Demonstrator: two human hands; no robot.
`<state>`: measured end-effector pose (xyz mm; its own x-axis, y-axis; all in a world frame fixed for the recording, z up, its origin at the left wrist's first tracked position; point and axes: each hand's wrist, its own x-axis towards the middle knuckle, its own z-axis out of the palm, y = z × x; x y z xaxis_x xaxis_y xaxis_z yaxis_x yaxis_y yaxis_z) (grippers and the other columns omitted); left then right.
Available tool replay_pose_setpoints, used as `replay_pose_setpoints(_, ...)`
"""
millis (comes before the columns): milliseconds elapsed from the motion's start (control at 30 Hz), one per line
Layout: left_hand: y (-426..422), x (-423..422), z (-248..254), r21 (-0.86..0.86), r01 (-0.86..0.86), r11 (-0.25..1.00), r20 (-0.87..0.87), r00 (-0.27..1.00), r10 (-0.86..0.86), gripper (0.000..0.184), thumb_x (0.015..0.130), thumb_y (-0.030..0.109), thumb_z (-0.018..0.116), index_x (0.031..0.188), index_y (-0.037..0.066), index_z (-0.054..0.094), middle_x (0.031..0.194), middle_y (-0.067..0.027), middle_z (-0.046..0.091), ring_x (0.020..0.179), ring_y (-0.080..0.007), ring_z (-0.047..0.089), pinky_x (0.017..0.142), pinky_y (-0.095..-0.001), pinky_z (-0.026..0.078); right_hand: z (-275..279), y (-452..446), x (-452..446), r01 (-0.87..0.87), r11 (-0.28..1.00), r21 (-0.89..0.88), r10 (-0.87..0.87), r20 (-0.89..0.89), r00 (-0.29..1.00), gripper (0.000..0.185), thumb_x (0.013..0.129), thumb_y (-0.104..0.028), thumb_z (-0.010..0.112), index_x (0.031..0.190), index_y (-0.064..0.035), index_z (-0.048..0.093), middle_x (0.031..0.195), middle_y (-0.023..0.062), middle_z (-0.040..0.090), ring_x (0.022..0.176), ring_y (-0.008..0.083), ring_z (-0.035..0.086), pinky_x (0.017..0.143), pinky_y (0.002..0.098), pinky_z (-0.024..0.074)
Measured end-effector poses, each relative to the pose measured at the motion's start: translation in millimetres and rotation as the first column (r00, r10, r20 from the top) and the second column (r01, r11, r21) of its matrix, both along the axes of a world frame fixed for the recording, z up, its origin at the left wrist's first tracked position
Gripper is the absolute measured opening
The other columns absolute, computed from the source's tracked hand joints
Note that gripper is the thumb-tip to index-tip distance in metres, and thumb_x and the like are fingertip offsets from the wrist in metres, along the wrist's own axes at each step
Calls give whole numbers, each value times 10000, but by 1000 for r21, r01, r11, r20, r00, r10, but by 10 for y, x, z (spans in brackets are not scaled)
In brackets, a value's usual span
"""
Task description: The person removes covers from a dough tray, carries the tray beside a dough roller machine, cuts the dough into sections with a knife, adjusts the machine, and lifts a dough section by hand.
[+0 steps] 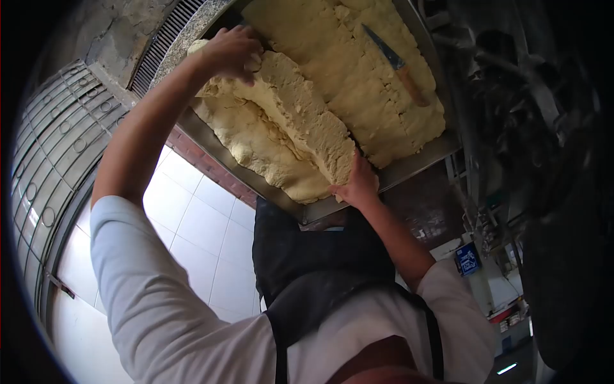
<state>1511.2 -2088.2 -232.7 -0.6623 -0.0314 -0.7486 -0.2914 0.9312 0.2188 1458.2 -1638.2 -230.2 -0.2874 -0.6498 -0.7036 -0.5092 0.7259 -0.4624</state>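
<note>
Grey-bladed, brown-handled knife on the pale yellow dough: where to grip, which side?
I'd take the knife by its brown handle, from above on the person's right. It lies flat on the pale yellow dough slab, handle slanting back toward the person, grey blade pointing away.

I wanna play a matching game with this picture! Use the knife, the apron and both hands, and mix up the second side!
1. Knife
2. Left hand
3. Right hand
4. Apron

A. At the near end of the dough piece
B. Black
C. Lying on the dough slab
D. At the dough piece's far end

Pairs: 1-C, 2-D, 3-A, 4-B
</note>
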Motion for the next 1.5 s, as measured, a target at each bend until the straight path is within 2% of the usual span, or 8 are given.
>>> replay_pose_setpoints(200, 197, 97, -234, 93, -9, 996, -211, 977, 29, 1026, 534, 327, 896, 1400, 64, 413, 1251, -130, 538, 1250, -320, 458, 1001, -533, 364, -293, -46, 210, 32, 999, -39, -43, -331, 943, 1111, 595, -418, 861, 1419, 42, 276, 1250, 279, 437, 1139, 445, 473, 943, 555, 386)
replay_pose_setpoints(300, 226, -20, -92, 135, 1, 991, -61, 998, 7, 1073, 522, 353, 897, 1416, 54, 383, 1294, -136, 532, 1274, -310, 459, 1017, -526, 350, -394, 28, 153, 24, 999, -36, -33, -285, 958, 1057, 602, -414, 847, 1387, 51, 313, 1213, 265, 455, 1123, 451, 479, 926, 559, 398)
replay_pose_setpoints(500, 310, 150, -240, 102, 41, 994, -287, 958, -10, 1053, 536, 393, 882, 1404, 50, 392, 1255, -126, 563, 1195, -309, 526, 963, -475, 370, -554, 92, 18, 7, 979, -205, -41, -160, 986, 1046, 602, -423, 855, 1368, 56, 329, 1234, 295, 478, 1137, 458, 497, 961, 534, 411)
replay_pose_setpoints(700, 248, -11, -364, 200, -32, 979, -115, 992, 56, 965, 554, 331, 872, 1375, 67, 440, 1114, -146, 642, 1116, -325, 584, 950, -421, 406, -570, 69, -78, -17, 990, -139, 2, -107, 994, 1042, 632, -429, 857, 1370, 67, 316, 1271, 319, 466, 1155, 475, 499, 968, 513, 432)
replay_pose_setpoints(1000, 393, 344, 205, 273, -217, 937, -387, 867, 313, 670, 570, 158, 816, 1175, 51, 549, 1060, -160, 632, 1064, -371, 580, 897, -449, 458, 315, 9, -126, 218, 962, -167, -225, -27, 974, 884, 658, -291, 816, 1354, 19, 369, 1187, 256, 552, 1085, 426, 567, 902, 475, 478)
replay_pose_setpoints(1200, 512, 675, 929, 325, -400, 857, -438, 739, 511, 690, 581, 114, 819, 1211, 44, 547, 1084, -180, 609, 1067, -387, 557, 906, -439, 462, 1274, -272, -519, 126, 969, -213, -144, -71, 987, 831, 629, -239, 814, 1312, 27, 422, 1137, 251, 584, 1031, 437, 584, 880, 468, 488)
replay_pose_setpoints(1333, 485, 966, 1364, 285, -409, 867, -462, 734, 498, 646, 599, 82, 801, 1195, 52, 553, 1077, -170, 620, 1053, -371, 578, 879, -431, 482, 1523, -283, -331, 119, 956, -267, -119, 17, 993, 839, 612, -205, 813, 1312, 51, 427, 1136, 246, 594, 1047, 411, 596, 914, 428, 485)
replay_pose_setpoints(1500, 171, 885, 1464, 343, -345, 874, -187, 887, 423, 540, 593, 91, 785, 1099, 39, 603, 944, -156, 668, 891, -321, 650, 803, -412, 514, 1227, -192, 9, 349, 933, -90, -242, 561, 792, 856, 669, -164, 812, 1381, 46, 384, 1234, 211, 588, 1145, 297, 592, 976, 379, 463)
